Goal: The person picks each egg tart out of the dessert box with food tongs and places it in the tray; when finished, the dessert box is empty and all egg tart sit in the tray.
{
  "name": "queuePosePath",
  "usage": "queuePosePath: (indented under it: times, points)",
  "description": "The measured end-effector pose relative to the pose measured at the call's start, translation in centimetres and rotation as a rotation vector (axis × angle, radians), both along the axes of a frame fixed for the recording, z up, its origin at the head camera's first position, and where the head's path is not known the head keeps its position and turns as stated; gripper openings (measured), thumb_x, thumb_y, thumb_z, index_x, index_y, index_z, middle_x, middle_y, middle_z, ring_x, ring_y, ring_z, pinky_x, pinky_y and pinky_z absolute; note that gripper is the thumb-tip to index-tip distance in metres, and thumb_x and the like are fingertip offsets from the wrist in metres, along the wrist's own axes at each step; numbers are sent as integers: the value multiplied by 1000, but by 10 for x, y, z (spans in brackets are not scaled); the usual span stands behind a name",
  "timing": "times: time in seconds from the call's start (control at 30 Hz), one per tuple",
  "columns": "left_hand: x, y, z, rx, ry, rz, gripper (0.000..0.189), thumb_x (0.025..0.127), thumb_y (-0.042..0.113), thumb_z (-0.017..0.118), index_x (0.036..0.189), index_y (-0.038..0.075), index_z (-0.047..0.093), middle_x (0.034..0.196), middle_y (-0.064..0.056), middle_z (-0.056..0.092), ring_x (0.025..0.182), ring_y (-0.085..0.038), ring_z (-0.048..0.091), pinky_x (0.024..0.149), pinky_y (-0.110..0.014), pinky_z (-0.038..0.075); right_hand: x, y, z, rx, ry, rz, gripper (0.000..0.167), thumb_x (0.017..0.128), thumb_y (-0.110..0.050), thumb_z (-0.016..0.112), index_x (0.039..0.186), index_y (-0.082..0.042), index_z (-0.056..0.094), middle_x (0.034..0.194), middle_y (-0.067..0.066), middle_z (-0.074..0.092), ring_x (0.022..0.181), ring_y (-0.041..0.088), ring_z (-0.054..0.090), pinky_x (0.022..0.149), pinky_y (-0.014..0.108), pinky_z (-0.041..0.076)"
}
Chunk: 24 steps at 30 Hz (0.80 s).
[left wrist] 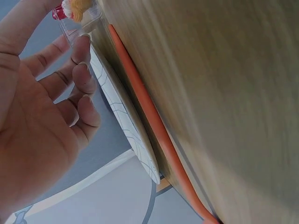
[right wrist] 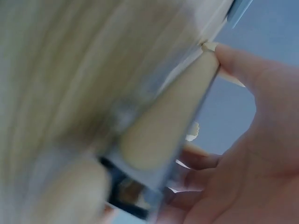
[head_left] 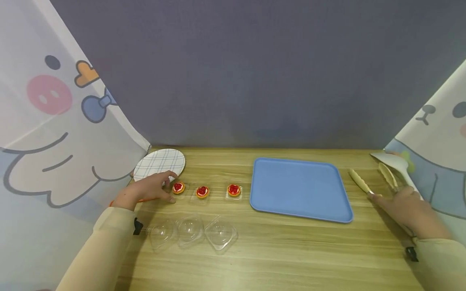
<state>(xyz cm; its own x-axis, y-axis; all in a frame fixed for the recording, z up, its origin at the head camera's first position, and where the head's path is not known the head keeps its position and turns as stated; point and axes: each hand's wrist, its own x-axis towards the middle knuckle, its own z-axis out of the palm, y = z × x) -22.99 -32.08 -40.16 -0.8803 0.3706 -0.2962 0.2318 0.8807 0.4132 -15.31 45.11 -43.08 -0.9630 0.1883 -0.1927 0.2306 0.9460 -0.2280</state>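
Observation:
At the left, my left hand [head_left: 151,188] curves round the leftmost red-topped tart [head_left: 178,187]. In the left wrist view its fingertips meet the edge of the clear plastic base [left wrist: 86,23] under that tart. A second tart [head_left: 202,192] and a third tart [head_left: 234,190] sit on their own clear bases to the right. My right hand [head_left: 411,210] grips the tongs [right wrist: 173,109] at the table's right side. The cream-coloured tong heads [head_left: 360,181] are spread apart, pointing away from me. The right wrist view is partly blurred.
Between the hands lies a blue tray [head_left: 298,190]. Several clear domed lids [head_left: 220,232] rest in front of the tarts. A checked white plate [head_left: 160,163] stands behind the left hand, with an orange-edged thing [left wrist: 154,116] beside it. A white spatula-like utensil [head_left: 395,161] lies beyond the tongs.

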Motion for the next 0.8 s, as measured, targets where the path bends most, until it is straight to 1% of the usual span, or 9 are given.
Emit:
queuePosePath:
  times: [0.1, 0.3, 0.53, 0.57, 0.73, 0.8]
  points:
    - [1, 1, 0, 7, -10, 5, 87, 81, 43, 93, 151, 13, 51, 122, -11, 65, 102, -22, 59, 89, -39, 48, 2, -5, 0, 9, 46, -14, 122, 99, -75, 49, 120, 42, 22, 104, 57, 37, 89, 73, 54, 71, 71, 51]
    - [2, 0, 0, 24, -12, 14, 82, 82, 37, 93, 149, 13, 52, 117, -9, 64, 96, -20, 56, 85, -36, 45, 3, -12, 3, 17, 73, -6, 114, 102, -71, 45, 120, 39, 20, 102, 51, 34, 88, 72, 54, 69, 71, 51]
    - [4, 1, 2, 28, 6, -19, 81, 82, 34, 92, 148, 10, 52, 115, -10, 64, 93, -20, 55, 81, -36, 45, 4, -16, 4, 6, 90, -28, 110, 102, -71, 47, 118, 36, 21, 99, 50, 33, 87, 73, 52, 70, 72, 50]
    - [4, 2, 1, 29, 5, -13, 81, 82, 33, 92, 148, 10, 52, 115, -10, 64, 93, -20, 55, 82, -36, 45, 4, -16, 4, 6, 99, -35, 110, 101, -71, 48, 117, 35, 22, 99, 49, 33, 86, 73, 52, 70, 72, 50]
    - [4, 2, 1, 35, 2, 9, 79, 82, 32, 92, 148, 12, 52, 115, -9, 63, 94, -19, 55, 83, -35, 46, 3, -14, 4, -3, 101, -35, 118, 101, -73, 47, 120, 40, 20, 97, 55, 35, 84, 74, 52, 67, 71, 50]
    - [4, 3, 1, 42, 4, 12, 78, 82, 31, 91, 148, 10, 52, 114, -10, 63, 93, -19, 56, 83, -35, 46, 3, -12, 7, -25, 99, -40, 118, 102, -73, 46, 119, 41, 19, 95, 56, 38, 80, 71, 54, 62, 66, 52]
